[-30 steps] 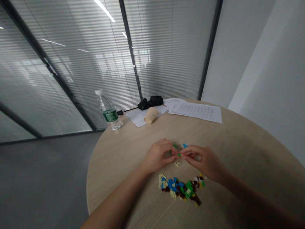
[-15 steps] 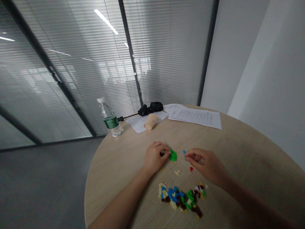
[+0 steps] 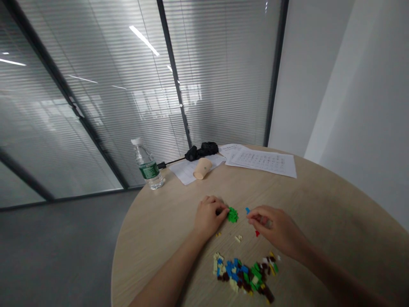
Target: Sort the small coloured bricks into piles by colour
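Observation:
On the table, my left hand [image 3: 209, 217] has its thumb and index finger closed at the left edge of a small cluster of green toy bricks [image 3: 233, 215]. Across from it, the fingertips of my right hand [image 3: 273, 224] are pinched together; whatever they hold is hidden. A blue brick [image 3: 247, 210] shows just beyond those fingertips, and I cannot tell if it lies on the table. Under the right hand lies a red brick [image 3: 257, 233]. Cream bricks [image 3: 238, 238] and tiny yellow bricks [image 3: 218, 234] lie between my forearms.
Nearer me is a loose pile of mixed bricks [image 3: 244, 275]. Toward the far edge of the round table [image 3: 153, 238] stand a water bottle [image 3: 149, 168] and a tipped beige cup [image 3: 202, 168]. Printed sheets [image 3: 263, 162] and a black bundle [image 3: 204, 150] with a cord lie behind.
The whole view has shifted, with the table sitting slightly lower in the picture. Both hands keep nearly the same places beside the green and blue bricks.

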Motion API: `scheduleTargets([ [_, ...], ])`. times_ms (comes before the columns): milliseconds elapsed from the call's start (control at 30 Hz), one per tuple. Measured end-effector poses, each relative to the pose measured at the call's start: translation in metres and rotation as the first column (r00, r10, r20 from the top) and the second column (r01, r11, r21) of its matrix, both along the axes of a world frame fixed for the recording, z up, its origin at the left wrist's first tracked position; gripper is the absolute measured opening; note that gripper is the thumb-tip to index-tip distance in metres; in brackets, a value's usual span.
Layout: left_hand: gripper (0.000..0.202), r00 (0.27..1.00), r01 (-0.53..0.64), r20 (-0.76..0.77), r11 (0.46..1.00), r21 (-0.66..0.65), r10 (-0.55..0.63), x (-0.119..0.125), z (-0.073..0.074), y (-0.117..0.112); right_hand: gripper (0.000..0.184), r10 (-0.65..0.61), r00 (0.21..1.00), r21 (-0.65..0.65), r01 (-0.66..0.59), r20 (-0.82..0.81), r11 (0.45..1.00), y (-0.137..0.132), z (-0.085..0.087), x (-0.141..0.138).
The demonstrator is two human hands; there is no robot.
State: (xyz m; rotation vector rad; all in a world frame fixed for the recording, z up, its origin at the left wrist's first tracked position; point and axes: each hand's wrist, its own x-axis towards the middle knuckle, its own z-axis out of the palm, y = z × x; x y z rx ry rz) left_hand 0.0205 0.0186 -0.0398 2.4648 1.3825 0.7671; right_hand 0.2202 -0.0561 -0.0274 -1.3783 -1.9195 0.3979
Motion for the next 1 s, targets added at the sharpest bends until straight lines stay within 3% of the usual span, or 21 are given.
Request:
scheduleTargets([
  [133, 0.012, 1.0, 0.013, -0.007, 1.0, 0.004, -0.013, -0.003, 0.003, -0.001, 0.015, 0.035, 0.999, -0.01, -0.035, 0.029, 0.999, 0.0, 0.001, 0.005],
  [233, 0.013, 0.999, 0.029, -0.018, 0.999, 0.033, -0.028, -0.007, 0.008, -0.004, 0.011, 0.188, 0.978, -0.057, -0.183, 0.092, 0.981, -0.004, 0.006, 0.006],
  [367, 0.014, 0.995, 0.101, -0.017, 0.991, 0.087, -0.1, -0.013, 0.019, -0.012, 0.009, 0.406, 0.905, -0.136, -0.389, 0.126, 0.911, -0.015, 0.013, 0.002],
  [467, 0.014, 0.985, 0.174, -0.02, 0.98, 0.099, -0.173, -0.014, 0.024, -0.017, 0.013, 0.5, 0.861, -0.187, -0.478, 0.094, 0.858, -0.023, 0.015, -0.001],
  [600, 0.013, 0.973, 0.23, -0.053, 0.97, 0.083, -0.226, -0.011, 0.025, -0.019, 0.018, 0.538, 0.838, -0.223, -0.509, 0.096, 0.832, -0.026, 0.015, 0.002],
  [1000, 0.013, 0.955, 0.288, -0.098, 0.953, 0.093, -0.279, -0.006, 0.025, -0.023, 0.012, 0.548, 0.829, -0.203, -0.521, 0.111, 0.829, -0.022, 0.01, -0.001],
])
